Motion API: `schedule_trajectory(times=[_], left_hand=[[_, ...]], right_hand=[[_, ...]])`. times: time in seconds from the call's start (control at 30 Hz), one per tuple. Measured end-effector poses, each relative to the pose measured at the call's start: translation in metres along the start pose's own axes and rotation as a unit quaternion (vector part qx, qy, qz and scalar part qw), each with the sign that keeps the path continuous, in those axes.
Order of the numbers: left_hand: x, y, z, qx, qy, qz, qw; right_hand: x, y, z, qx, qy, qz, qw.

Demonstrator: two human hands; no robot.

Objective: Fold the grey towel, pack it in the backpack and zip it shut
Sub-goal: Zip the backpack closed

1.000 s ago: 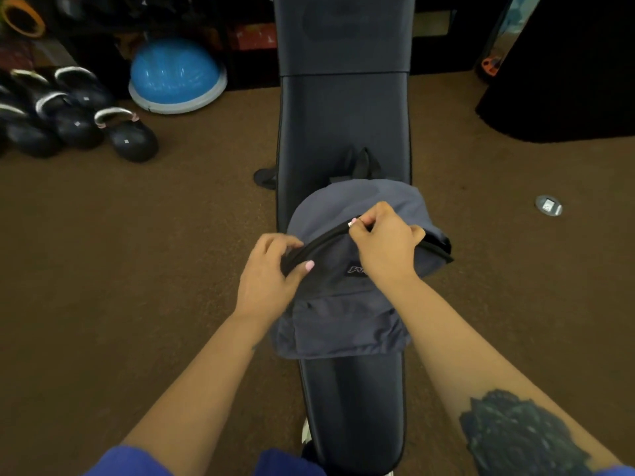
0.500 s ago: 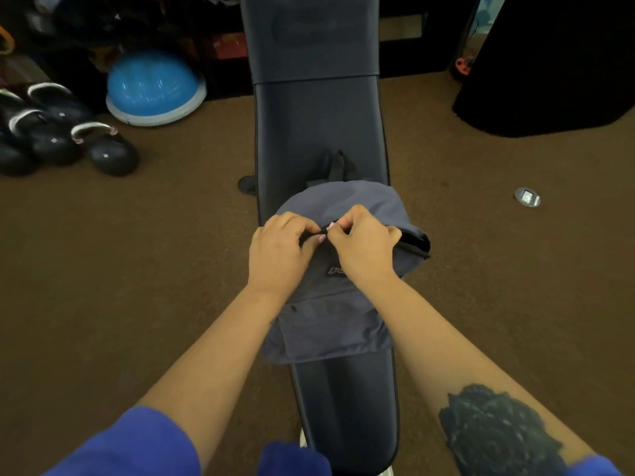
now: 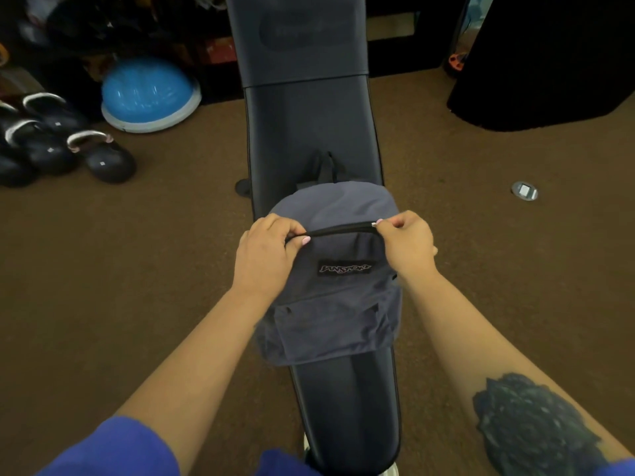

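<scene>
The grey backpack point(image 3: 330, 280) is lying flat on the black bench point(image 3: 309, 125), front pocket toward the camera. Left hand point(image 3: 266, 255) is pinching the left end of the black zipper point(image 3: 338, 230), fingers curled tight on the fabric. Right hand point(image 3: 405, 245) is at the zipper's right end, thumb and fingertips pinched on what looks like the pull. No towel visible. Kettlebells point(image 3: 62, 146) and a blue half-ball point(image 3: 151, 94) sit on the brown floor off to the left.

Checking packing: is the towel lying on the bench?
No: only the backpack lies on the bench.
</scene>
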State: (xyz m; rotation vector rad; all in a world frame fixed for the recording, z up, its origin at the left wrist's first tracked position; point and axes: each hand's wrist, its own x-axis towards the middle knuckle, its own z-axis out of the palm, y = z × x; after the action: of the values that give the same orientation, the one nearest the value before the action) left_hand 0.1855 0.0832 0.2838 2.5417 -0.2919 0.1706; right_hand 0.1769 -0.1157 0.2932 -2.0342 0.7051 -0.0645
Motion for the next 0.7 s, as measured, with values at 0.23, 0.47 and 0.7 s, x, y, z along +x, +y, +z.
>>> schedule_trajectory(times=[0.23,0.47,0.7], left_hand=[[0.015,0.029,0.006,0.016,-0.024,0.091,0.995],[0.044,0.070,0.029,0.064,-0.061,0.091,0.992],[0.044,0.071,0.026,0.067,-0.072,0.075,0.992]], right_hand=[[0.005,0.004,0.000,0.093,-0.007,0.030,0.995],[0.009,0.005,0.002,0.134,-0.011,-0.004,0.991],[0.020,0.031,-0.004,0.188,-0.006,0.092,0.978]])
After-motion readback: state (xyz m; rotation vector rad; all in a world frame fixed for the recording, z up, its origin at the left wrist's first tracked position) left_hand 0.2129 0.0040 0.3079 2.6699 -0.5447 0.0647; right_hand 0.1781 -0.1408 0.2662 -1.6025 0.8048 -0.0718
